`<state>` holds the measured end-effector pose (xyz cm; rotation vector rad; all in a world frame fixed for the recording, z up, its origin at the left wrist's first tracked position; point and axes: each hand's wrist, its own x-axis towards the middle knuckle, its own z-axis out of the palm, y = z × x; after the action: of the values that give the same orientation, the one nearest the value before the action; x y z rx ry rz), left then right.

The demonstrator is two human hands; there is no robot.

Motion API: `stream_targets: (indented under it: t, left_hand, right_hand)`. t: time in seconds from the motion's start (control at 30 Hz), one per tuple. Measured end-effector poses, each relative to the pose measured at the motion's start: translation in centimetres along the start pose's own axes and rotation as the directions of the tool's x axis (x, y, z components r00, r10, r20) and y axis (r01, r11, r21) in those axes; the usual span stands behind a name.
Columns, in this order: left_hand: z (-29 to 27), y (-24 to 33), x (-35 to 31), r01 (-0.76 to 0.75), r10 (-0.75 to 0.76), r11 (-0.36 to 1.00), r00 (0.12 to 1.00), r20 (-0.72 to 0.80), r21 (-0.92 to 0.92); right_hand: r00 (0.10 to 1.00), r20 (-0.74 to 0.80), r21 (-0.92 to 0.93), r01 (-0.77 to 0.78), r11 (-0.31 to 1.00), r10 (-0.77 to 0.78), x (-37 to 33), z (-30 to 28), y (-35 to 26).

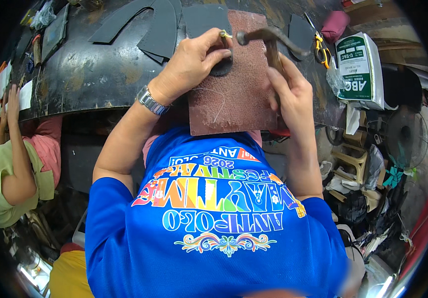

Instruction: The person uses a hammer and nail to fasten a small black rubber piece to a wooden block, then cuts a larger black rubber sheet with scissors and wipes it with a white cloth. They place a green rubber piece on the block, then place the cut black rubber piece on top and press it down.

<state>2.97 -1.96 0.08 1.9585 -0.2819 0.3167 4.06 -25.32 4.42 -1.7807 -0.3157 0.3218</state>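
Observation:
My left hand point(194, 67) pinches a short punch-like metal tool point(223, 36) with a bright, yellowish top. It stands over the rounded end of a black, leather-like piece point(221, 68), which lies on a reddish-brown board point(233, 102). The tool's lower tip is hidden by my fingers. My right hand point(293, 92) is wrapped round the handle of a hammer point(268, 35). The hammer's round face is just right of the tool's top, a small gap apart. The board reaches over the table's near edge toward my body.
Cut black pieces point(159, 32) lie on the dark table point(99, 89), left of the board. Yellow-handled scissors point(320, 51), a pink pouch point(335, 26) and a white-and-green package point(359, 69) are at the right. Another person point(17, 169) sits at the left, an arm raised to the table.

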Motion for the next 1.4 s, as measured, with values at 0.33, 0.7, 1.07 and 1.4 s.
stream_targets:
  t: [0.33,0.7,1.07,1.4]
  left_hand:
    - [0.1,-0.6,0.5,0.235,-0.237,0.914,0.971,0.035,-0.331]
    - [0.2,-0.1,-0.9,0.122,-0.123,0.986,0.992,0.001,-0.116]
    - [0.7,0.8,-1.0,0.032,-0.030,0.995,0.999,-0.019,0.095]
    - [1.6,1.8,-1.4,-0.175,0.189,0.928,0.982,-0.011,0.328]
  right_hand:
    - [0.991,0.137,-0.624,0.086,0.777,0.001,-3.0,-0.3,-0.8]
    - [0.996,0.093,-0.514,0.033,0.857,0.018,-4.6,-0.9,-0.6]
    - [0.996,0.091,-0.487,0.037,0.873,0.008,-4.6,-1.3,0.0]
    - [0.770,-0.184,0.223,0.638,0.737,-0.611,-4.5,-3.3,-6.0]
